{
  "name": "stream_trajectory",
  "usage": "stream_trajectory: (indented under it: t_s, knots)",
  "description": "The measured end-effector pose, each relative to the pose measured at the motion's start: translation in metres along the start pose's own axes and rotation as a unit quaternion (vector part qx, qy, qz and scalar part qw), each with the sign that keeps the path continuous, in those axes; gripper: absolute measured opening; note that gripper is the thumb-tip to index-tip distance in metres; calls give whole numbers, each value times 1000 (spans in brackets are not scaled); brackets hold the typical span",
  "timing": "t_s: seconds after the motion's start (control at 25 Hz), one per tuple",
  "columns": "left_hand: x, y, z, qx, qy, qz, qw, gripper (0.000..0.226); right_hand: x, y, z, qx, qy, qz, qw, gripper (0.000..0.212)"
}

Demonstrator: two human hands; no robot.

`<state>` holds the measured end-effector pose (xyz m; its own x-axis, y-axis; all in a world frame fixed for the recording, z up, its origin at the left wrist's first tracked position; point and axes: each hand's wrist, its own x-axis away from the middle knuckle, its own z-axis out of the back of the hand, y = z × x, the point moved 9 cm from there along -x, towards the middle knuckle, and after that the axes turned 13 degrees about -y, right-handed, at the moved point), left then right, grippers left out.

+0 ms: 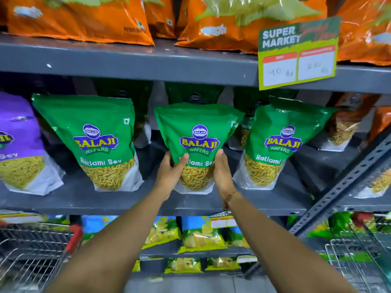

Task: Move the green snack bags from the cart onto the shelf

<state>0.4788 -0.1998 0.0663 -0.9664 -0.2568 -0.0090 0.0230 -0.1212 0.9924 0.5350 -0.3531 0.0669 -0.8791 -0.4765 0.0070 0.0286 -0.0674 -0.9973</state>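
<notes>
Two hands, left [169,172] and right [223,174], are closed on our green bag [197,132] reading "BALAJI WAFERS, Ratlami Sev", upright at frame centre on the grey shelf [127,199].

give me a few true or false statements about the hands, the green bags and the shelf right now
1. Both hands grip the middle green bag at its lower half. True: the left hand and right hand are on its two sides.
2. The bag held is purple. False: it is green; a purple bag stands at the far left.
3. Green bags stand on the shelf on both sides of the held one. True: one on the left, one on the right.
4. The shelf above holds blue bags. False: it holds orange bags.
5. The price sign hangs from the upper shelf's edge. True.
</notes>
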Motion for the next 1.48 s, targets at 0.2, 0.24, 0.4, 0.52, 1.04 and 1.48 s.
stream_trajectory:
  t_s: [0.2, 0.24, 0.4, 0.52, 1.04, 1.48]
  knots:
    - [60, -9, 8, -35, 284, 1, 958, 58, 54, 2, 61, -62, 217, -11, 974, 45]
    - [74, -8, -14, -34, 281, 0, 959, 51, 69, 8, 85, -64, 285, -31, 956, 49]
    - [46, 25, -151, 67, -10, -3, 998, 27, 83, -7, 173, -124, 384, 24, 915, 36]
    - [0, 75, -185, 52, -46, 5, 998, 51, 54, -43, 220, -147, 331, 83, 928, 15]
    - [-26, 48, -218, -14, -118, 24, 993, 77, 7, 50, 221, -119, 92, -27, 988, 75]
    - [-7, 43, -214, -34, -100, 29, 994, 78, 52, 25, 212, -76, 215, -70, 971, 70]
